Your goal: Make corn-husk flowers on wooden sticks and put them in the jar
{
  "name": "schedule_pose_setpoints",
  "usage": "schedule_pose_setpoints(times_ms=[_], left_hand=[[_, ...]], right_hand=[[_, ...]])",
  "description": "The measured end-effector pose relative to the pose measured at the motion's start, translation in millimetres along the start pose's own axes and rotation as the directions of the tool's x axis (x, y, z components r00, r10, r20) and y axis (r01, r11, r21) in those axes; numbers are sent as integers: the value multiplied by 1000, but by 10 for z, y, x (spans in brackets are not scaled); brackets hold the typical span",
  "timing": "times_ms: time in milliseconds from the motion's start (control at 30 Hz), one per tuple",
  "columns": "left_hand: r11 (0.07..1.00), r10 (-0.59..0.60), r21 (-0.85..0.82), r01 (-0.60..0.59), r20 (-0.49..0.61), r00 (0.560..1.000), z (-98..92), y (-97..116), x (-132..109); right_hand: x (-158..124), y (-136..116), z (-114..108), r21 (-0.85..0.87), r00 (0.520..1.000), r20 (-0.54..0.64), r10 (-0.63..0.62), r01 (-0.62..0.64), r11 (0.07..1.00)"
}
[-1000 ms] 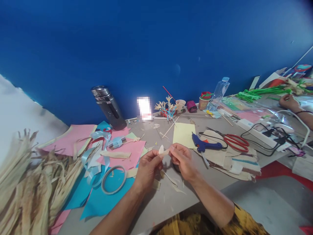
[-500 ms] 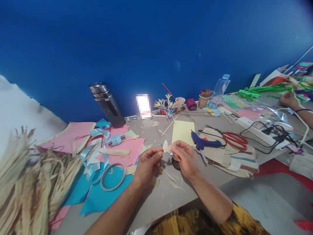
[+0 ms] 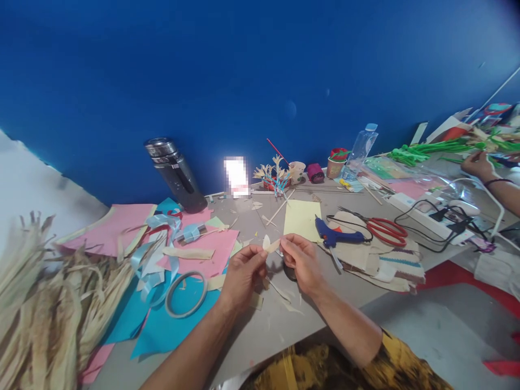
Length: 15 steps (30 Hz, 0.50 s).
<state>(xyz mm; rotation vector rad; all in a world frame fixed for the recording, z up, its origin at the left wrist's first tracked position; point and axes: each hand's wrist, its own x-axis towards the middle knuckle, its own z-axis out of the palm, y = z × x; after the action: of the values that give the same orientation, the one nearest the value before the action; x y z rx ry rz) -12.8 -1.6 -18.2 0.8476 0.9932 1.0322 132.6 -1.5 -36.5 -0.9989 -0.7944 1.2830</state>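
Both my hands are together over the middle of the table, closed in a pinch. My left hand (image 3: 242,277) grips the left end of a small pale corn husk strip (image 3: 273,248). Its other end is between the thumb and fingers of my right hand (image 3: 303,262). A white, leaf-shaped tip (image 3: 266,241) stands up at the left fingertips. Just below the right hand lies a dark round object (image 3: 290,272), partly hidden. Thin husk scraps (image 3: 280,292) lie on the table under my hands.
Left are dried husks (image 3: 60,303), a tape roll (image 3: 186,314) and coloured paper (image 3: 162,336). A dark flask (image 3: 179,176) stands behind. Right are a blue glue gun (image 3: 339,234), red-handled scissors (image 3: 388,230) and a power strip (image 3: 426,216). Another person's hand (image 3: 481,165) is far right.
The view has shifted slightly. A little more of the husk strip shows between my fingertips, and it tilts more. Both hands keep their pinch.
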Motion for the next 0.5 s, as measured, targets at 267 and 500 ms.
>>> schedule_pose_setpoints(times_ms=[267, 500], left_hand=[[986, 43, -159, -57, -88, 995, -116, -41, 107], [981, 31, -189, -51, -105, 994, -145, -13, 138]], right_hand=[[-461, -107, -260, -613, 889, 354, -289, 454, 647], [-697, -184, -710, -732, 854, 465, -232, 518, 442]])
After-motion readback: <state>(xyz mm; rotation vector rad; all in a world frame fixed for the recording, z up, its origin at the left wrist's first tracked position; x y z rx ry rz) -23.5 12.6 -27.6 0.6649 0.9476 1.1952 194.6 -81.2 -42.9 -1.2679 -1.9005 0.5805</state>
